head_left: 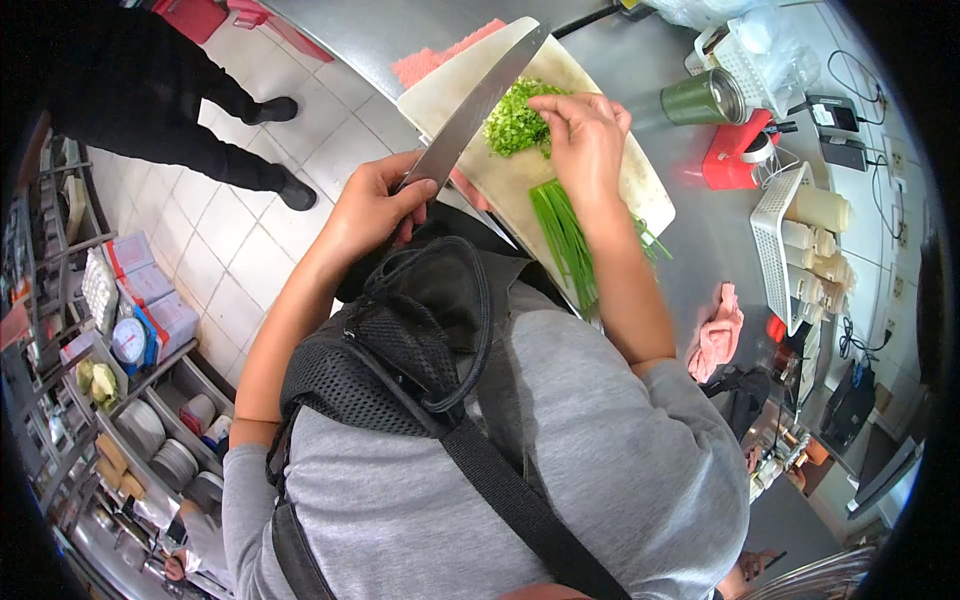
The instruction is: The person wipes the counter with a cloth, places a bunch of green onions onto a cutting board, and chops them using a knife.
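Observation:
My left hand is closed round the handle end of a large kitchen knife, its broad blade slanting up across the cutting board's left side. The white cutting board carries a heap of finely chopped green onion. Over the right edge of that heap is my right hand, fingers curled and thumb and fingertips pinched together; what they hold, if anything, is hidden. Long uncut green onion stalks lie lower on the board, partly behind my right forearm.
A pink cloth shows beside the board's far end; another pink cloth lies on the steel counter. To the right stand a green container, a red object and a white basket of bottles. A person's dark-trousered legs are at left.

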Action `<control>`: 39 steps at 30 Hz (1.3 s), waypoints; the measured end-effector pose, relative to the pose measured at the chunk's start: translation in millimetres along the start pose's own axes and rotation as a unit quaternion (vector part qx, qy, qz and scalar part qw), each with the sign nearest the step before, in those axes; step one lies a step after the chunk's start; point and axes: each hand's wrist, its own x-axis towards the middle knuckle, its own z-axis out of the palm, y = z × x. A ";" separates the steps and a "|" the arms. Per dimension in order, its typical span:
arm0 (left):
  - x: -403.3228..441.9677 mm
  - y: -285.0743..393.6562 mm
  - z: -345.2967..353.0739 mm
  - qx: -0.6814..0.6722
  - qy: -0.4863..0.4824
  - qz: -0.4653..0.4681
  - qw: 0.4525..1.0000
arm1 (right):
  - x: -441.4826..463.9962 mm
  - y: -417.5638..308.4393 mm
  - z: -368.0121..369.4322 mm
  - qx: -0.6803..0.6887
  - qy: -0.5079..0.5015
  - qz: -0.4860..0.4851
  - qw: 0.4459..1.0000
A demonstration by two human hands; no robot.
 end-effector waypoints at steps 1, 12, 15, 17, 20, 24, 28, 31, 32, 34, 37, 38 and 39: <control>2.1 2.2 0.6 0.001 -0.007 -0.002 1.000 | -1.0 -2.8 -0.2 0.017 0.012 -0.015 1.000; -7.7 13.7 -29.5 0.292 0.087 0.092 0.948 | 57.9 29.7 8.4 0.116 0.015 0.067 0.991; -20.5 0.9 -50.5 0.292 0.093 0.056 0.950 | 113.6 83.8 34.7 0.139 0.032 0.147 0.979; -32.2 -12.0 -59.2 0.270 0.114 0.046 0.955 | 151.1 129.9 62.3 0.108 0.043 0.153 0.981; -52.8 -22.9 -70.7 0.259 0.147 0.029 0.954 | 190.6 177.8 104.7 0.035 0.056 0.160 0.985; -77.7 -40.8 -83.8 0.218 0.176 0.011 0.960 | 217.7 186.1 122.6 -0.051 0.041 0.230 0.971; -90.3 -54.7 -102.1 0.235 0.194 0.002 0.952 | 223.7 185.6 127.6 -0.070 0.028 0.252 0.965; -88.0 -46.0 -105.2 0.205 0.209 0.025 0.956 | 217.2 182.6 123.3 -0.101 0.028 0.221 0.970; -84.8 -40.3 -105.5 0.208 0.209 0.030 0.955 | 212.7 183.1 122.2 -0.100 0.030 0.210 0.972; -81.1 -30.6 -111.4 0.219 0.199 0.035 0.955 | 193.5 169.7 109.9 -0.052 0.024 0.175 0.983; -71.8 -21.0 -121.2 0.213 0.183 0.037 0.959 | 151.8 95.9 47.3 0.075 -0.025 0.136 0.988; -67.8 -19.4 -123.5 0.204 0.179 0.037 0.962 | 132.8 71.2 25.9 0.090 -0.049 0.143 0.984; -63.5 -18.4 -125.8 0.198 0.173 0.028 0.964 | 114.9 49.7 9.0 0.106 -0.073 0.148 0.981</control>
